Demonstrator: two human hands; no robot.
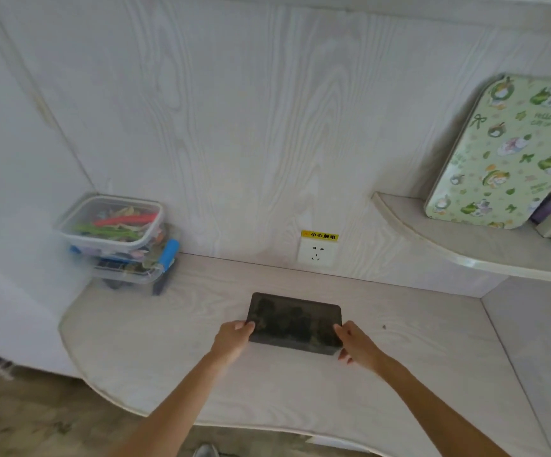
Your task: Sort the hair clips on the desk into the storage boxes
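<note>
- Hands are working at the lower centre of the frame: the left hand (234, 338) is gripping the left short edge of a dark grey tray (295, 323), with the thumb lying on its top face.
- The right hand (355, 343) is gripping the tray's right short edge, thumb on top and fingers curling underneath.
- The tray is lying flat on the pale wood-grain desk (168, 357), its contents showing only as dark, blurred shapes; whether these are hair clips cannot be told.
- Two clear storage boxes (119, 239) are sitting stacked in the left-centre of the frame, against the wall corner at the desk's far left end, well apart from the tray.
- The upper box is holding hair clips (124, 221), with red and green pieces showing through its walls; the lower box is carrying blue latches.
- A wall socket (315, 253) with a yellow label is sitting above the tray.
- A green patterned tin (505, 153) is leaning on the shelf (432, 232) at the right of the frame.
</note>
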